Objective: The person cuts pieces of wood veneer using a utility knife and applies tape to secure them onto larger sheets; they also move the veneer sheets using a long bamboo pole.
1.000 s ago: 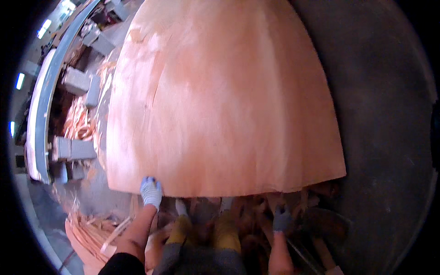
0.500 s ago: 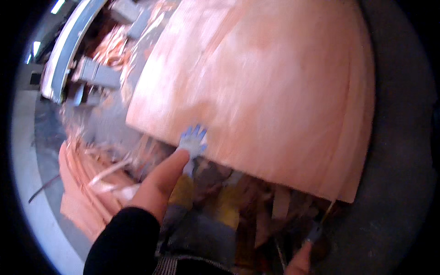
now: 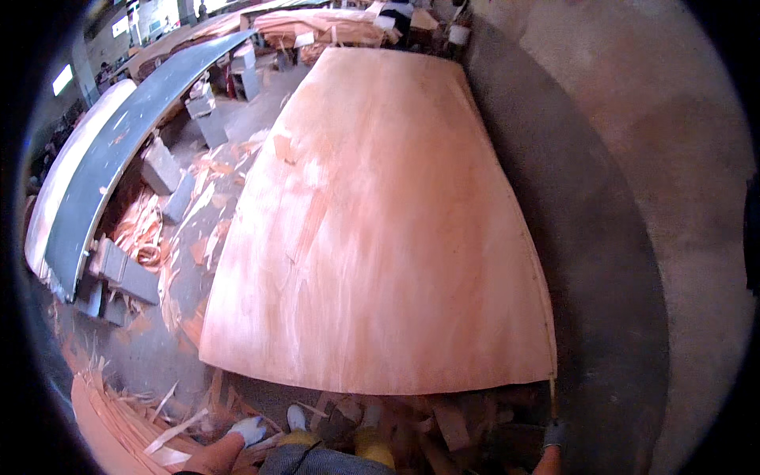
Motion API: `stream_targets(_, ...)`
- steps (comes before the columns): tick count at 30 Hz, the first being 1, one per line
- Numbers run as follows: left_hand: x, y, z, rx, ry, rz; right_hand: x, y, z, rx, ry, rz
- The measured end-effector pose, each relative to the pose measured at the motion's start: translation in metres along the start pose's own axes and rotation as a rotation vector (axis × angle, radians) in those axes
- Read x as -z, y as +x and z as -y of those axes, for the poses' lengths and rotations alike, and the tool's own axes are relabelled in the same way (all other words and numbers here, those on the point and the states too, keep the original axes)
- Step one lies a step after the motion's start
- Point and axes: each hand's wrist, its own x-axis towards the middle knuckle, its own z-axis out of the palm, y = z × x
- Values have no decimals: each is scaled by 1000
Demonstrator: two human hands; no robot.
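A broad, pinkish-tan stack of wood veneer sheets (image 3: 396, 237) lies in front of me, its near edge just beyond my feet. My left hand (image 3: 249, 430), in a white glove with bluish fingertips, is off the stack, low on the left beside loose veneer scraps. It looks open and holds nothing that I can see. My right hand (image 3: 553, 434), in a dark grey glove, is closed at the near right corner. From it a thin yellowish strip (image 3: 553, 392) runs up to the corner of the stack; its exact kind is unclear.
Torn veneer pieces (image 3: 111, 419) heap up at the lower left, and more scraps lie round my feet. Along the left, a long dark panel (image 3: 111, 174) rests on grey blocks (image 3: 127, 273). More veneer piles (image 3: 324, 28) and a person (image 3: 396, 20) are at the far end.
My left hand has lifted from the near edge of the stack and moved down and left. My right hand stays at the near right corner. The view has tilted up, showing the whole stack.
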Motion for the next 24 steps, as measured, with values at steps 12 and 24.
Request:
stream_targets(12, 10, 5, 74, -101, 15, -39, 136, -180, 84, 27, 341, 28)
stream_targets(24, -36, 28, 105, -373, -71, -29, 136, -211, 154, 29, 401, 105)
